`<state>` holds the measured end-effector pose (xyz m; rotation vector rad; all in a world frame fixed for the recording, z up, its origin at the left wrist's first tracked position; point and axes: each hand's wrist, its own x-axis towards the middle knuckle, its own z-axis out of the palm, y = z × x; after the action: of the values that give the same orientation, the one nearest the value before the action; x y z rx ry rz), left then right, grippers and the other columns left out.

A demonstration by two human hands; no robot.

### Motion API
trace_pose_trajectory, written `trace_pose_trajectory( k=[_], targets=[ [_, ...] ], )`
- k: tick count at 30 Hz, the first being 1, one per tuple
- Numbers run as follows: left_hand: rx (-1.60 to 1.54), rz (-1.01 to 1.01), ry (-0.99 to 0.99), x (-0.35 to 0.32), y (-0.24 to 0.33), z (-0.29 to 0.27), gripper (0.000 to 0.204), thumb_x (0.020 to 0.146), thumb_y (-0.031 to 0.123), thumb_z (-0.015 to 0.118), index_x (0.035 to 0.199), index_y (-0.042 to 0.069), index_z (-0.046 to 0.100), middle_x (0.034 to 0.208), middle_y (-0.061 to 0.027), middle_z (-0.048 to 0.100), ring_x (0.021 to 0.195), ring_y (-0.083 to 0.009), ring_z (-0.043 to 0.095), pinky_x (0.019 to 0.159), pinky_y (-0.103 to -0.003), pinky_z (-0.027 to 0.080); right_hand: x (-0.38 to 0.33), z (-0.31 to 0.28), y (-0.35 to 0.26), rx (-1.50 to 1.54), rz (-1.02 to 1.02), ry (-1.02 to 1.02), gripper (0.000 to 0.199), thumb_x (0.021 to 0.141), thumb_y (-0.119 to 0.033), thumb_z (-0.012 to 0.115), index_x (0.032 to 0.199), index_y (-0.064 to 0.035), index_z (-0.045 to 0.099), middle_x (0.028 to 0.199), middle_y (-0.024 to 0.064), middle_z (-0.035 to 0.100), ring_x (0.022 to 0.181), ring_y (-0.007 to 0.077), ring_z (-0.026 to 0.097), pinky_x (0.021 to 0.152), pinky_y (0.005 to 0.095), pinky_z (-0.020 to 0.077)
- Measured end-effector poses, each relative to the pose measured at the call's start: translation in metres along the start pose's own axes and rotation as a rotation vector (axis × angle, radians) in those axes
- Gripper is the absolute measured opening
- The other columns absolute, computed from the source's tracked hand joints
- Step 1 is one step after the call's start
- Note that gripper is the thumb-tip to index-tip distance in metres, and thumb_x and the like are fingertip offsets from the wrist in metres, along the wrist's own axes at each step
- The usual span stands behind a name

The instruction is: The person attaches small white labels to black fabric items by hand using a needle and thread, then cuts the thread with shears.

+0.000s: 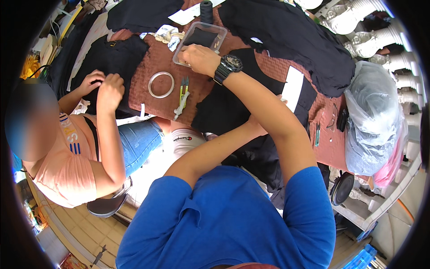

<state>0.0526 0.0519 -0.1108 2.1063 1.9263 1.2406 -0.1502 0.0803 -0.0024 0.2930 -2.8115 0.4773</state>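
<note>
My right hand (200, 59), with a black watch at the wrist, reaches into a clear plastic box (207, 28). Its fingers are bunched together at the box's near left corner; what they pinch, if anything, is hidden. Inside the box lie a dark piece and a few small light bits. My left hand (257, 125) passes under my right forearm, which hides most of it. Its fingertips show at the lower end of a white paper strip (293, 87), over black cloth (242, 96); its grip is hidden.
Thread snips (183, 93) and a clear ring (161, 84) lie on the brown table cover (145, 96). A black thread spool (206, 11) stands behind the box. At left, a co-worker's hands (110, 87) handle a black garment (107, 60). A plastic-wrapped bundle (374, 119) stands right, beside white balusters.
</note>
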Motion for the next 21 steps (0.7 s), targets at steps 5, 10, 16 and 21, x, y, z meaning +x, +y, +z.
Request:
trace_pose_trajectory(
  k=[5,10,16,21],
  targets=[
    [-0.044,-0.023,0.024,-0.001,-0.001,0.002,0.042,0.094,0.039,0.053,0.124,0.012,0.066,0.148,-0.0043,0.053,0.143,-0.0280,0.041,0.115,-0.051,0.033,0.001,0.007,0.008,0.020,0.019,-0.002,0.020,0.079,0.004,0.064,0.098,-0.0019,0.065,0.099,0.0188,0.069,0.097,0.0383,0.067,0.083,0.0448,0.0546],
    [0.071,0.060,0.030,0.004,0.002,-0.013,0.041,0.092,0.038,0.055,0.121,0.011,0.067,0.145,-0.0045,0.054,0.141,-0.0283,0.043,0.113,-0.052,0.036,0.001,-0.001,0.005,0.060,0.029,0.032,0.020,0.080,0.002,0.065,0.100,-0.0026,0.067,0.096,0.0203,0.071,0.093,0.0395,0.069,0.081,0.0450,0.0552],
    [0.137,0.084,-0.026,0.008,0.003,-0.016,0.040,0.092,0.035,0.058,0.122,0.010,0.066,0.144,-0.0054,0.054,0.139,-0.0286,0.043,0.111,-0.054,0.036,-0.001,-0.011,-0.004,0.148,0.167,0.027,0.017,0.079,0.002,0.065,0.093,-0.0021,0.073,0.094,0.0197,0.073,0.089,0.0386,0.070,0.079,0.0431,0.0566],
    [0.165,0.097,-0.073,0.010,0.006,-0.015,0.042,0.093,0.033,0.057,0.126,0.009,0.064,0.144,-0.0085,0.054,0.139,-0.0337,0.044,0.114,-0.054,0.034,-0.021,-0.028,-0.006,0.492,0.202,0.426,0.016,0.085,-0.004,0.066,0.096,-0.0030,0.076,0.090,0.0174,0.074,0.081,0.0292,0.073,0.075,0.0374,0.0567]
  ],
)
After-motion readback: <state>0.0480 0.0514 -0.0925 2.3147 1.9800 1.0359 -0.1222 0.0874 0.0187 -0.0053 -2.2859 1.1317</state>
